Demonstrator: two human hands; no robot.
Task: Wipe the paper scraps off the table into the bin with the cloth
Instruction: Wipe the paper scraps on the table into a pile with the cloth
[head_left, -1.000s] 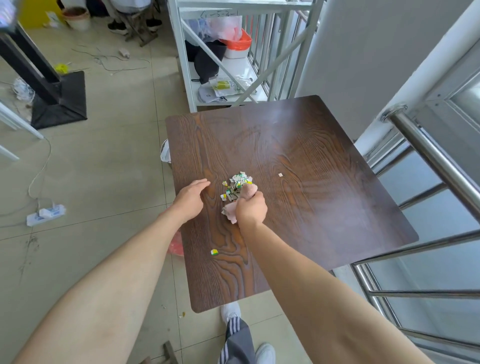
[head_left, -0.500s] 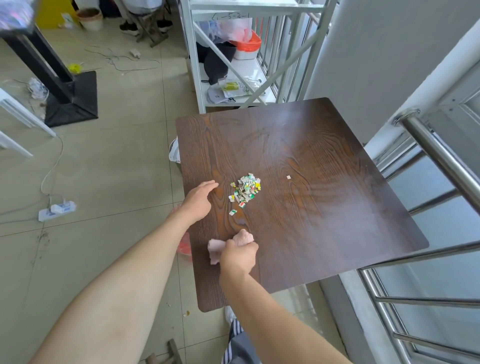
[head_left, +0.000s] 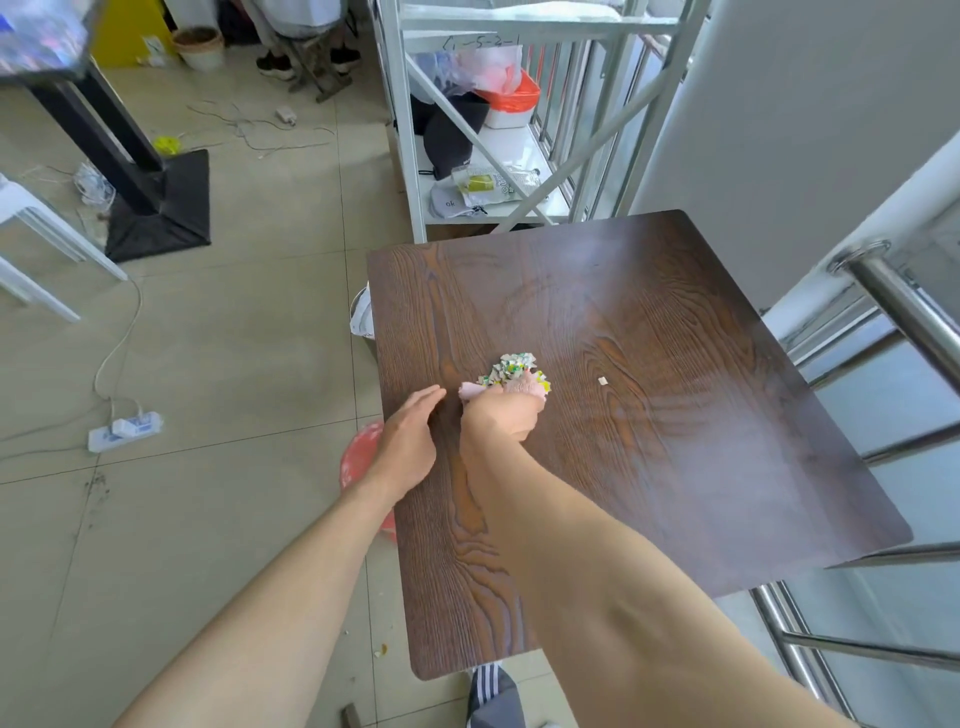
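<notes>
Gathering paper scraps (head_left: 511, 366) on a dark wood-grain bench (head_left: 675, 415), a pink cloth (head_left: 475, 391) is bunched in the closed right hand (head_left: 501, 418).

The small, jagged, multicoloured scraps are heaped just beyond the cloth, touching its far edge; one stray scrap (head_left: 602, 381) is left well to the right of the heap. The left hand (head_left: 410, 441) is laid open and flat near the bench's left edge, holding nothing. A red bin (head_left: 363, 457) is partly seen below that edge, left of the heap, so a leftward sweep is judged likely.

table (head_left: 675, 441) right open, left hand (head_left: 410, 441) — blocking edge
</notes>
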